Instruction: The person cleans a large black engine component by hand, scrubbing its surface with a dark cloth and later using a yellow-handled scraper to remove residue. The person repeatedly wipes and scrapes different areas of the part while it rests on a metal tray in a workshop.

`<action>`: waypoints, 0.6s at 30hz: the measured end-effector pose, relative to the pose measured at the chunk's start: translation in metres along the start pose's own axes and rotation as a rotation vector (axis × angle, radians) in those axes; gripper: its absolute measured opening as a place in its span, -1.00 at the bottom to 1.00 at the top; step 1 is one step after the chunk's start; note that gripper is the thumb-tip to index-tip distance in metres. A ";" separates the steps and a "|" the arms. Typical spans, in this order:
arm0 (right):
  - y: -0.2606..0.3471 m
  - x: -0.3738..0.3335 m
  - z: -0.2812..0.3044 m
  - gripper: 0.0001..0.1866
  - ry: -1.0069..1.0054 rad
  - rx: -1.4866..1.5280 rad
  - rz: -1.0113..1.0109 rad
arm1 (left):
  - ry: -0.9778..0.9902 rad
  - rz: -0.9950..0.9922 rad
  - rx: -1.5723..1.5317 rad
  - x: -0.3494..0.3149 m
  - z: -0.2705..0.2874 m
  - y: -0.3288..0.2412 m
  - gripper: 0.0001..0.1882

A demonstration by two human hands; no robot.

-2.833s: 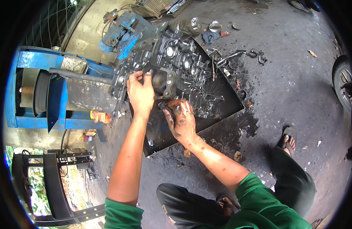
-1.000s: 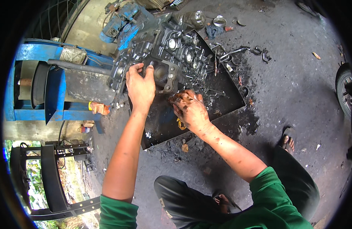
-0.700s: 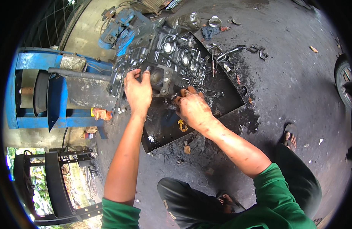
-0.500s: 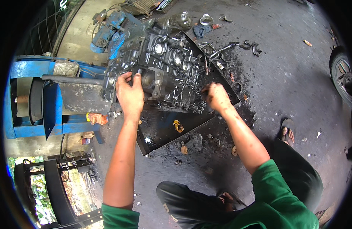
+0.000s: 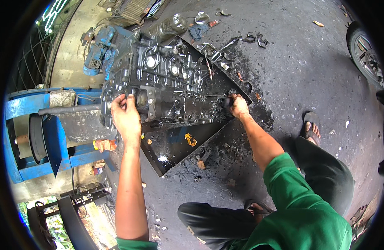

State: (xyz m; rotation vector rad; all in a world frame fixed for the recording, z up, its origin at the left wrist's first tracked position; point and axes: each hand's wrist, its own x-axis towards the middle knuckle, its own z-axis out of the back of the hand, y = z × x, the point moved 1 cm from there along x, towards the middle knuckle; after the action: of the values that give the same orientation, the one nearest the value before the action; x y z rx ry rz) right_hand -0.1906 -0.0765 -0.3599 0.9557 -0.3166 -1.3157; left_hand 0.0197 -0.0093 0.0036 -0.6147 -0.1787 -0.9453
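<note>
A dark, oily engine block [image 5: 175,98] lies across a black metal tray [image 5: 158,160], with round shiny openings along its upper side. My left hand [image 5: 127,116] grips the block's left end beside a flange with bolt holes, thumb and fingers curled on the metal. At the opposite end of the block, my right hand [image 5: 239,106] is closed around something dark. A thin, shiny line runs from that hand toward the block; I cannot tell whether it is a tool's shaft or part of the block.
A blue machine frame [image 5: 29,102] with a long dark bar stands at left. Behind the block are a blue motor-like unit [image 5: 98,52] and a clear plastic bottle [image 5: 171,25]. Metal parts [image 5: 225,48] and a dark rag [image 5: 198,31] litter the oily floor. A wheel [image 5: 365,54] stands far right.
The view has shifted, so the block and tray appear further left and slightly lower. My right hand has come in closer against the block's right end. My left hand stays at its left end.
</note>
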 end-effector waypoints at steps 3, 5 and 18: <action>0.034 -0.028 0.015 -0.42 0.046 0.925 0.031 | 0.008 0.007 -0.025 0.000 -0.001 -0.001 -0.59; 0.075 -0.065 0.027 -0.47 -0.019 1.227 0.221 | 0.021 0.030 -0.028 -0.001 0.000 -0.002 -0.59; 0.258 -0.135 0.055 -0.54 -0.422 1.107 0.400 | 0.002 -0.030 -0.006 0.002 -0.002 0.004 -0.60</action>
State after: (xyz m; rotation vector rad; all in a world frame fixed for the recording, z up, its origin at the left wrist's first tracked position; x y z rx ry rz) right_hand -0.0922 0.0120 -0.0948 1.3927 -1.5877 -0.9033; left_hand 0.0235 -0.0107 0.0010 -0.6184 -0.1837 -0.9757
